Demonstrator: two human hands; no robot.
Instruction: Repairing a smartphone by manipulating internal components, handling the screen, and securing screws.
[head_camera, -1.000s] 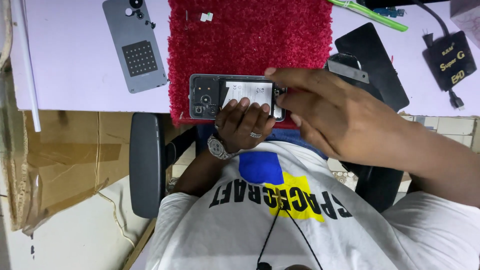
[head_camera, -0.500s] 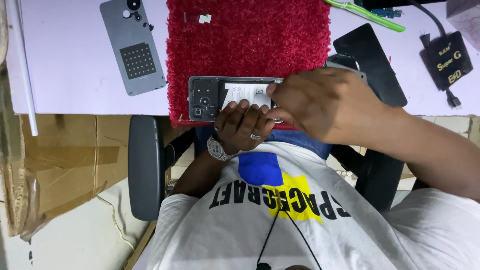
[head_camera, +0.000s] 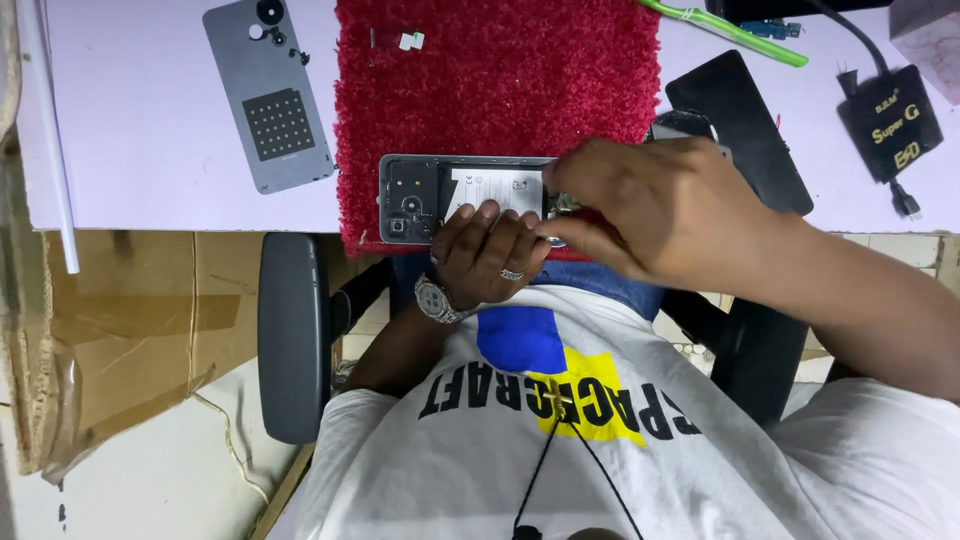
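Opened phone (head_camera: 450, 195), back removed, lies on red mat (head_camera: 500, 90) at near edge of worktop (head_camera: 150, 120). Left hand (head_camera: 485, 250), ring and wristwatch on, grips phone's lower edge, fingers curled over it. Right hand (head_camera: 650, 210) pinches small part at phone's right end; part too small to identify. Grey back cover (head_camera: 268, 95) lies apart, left of mat.

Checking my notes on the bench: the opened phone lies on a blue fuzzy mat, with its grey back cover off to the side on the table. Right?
Not quite: in the head view the mat is red, not blue. The opened phone does lie on it, and the grey back cover lies beside it on the table.
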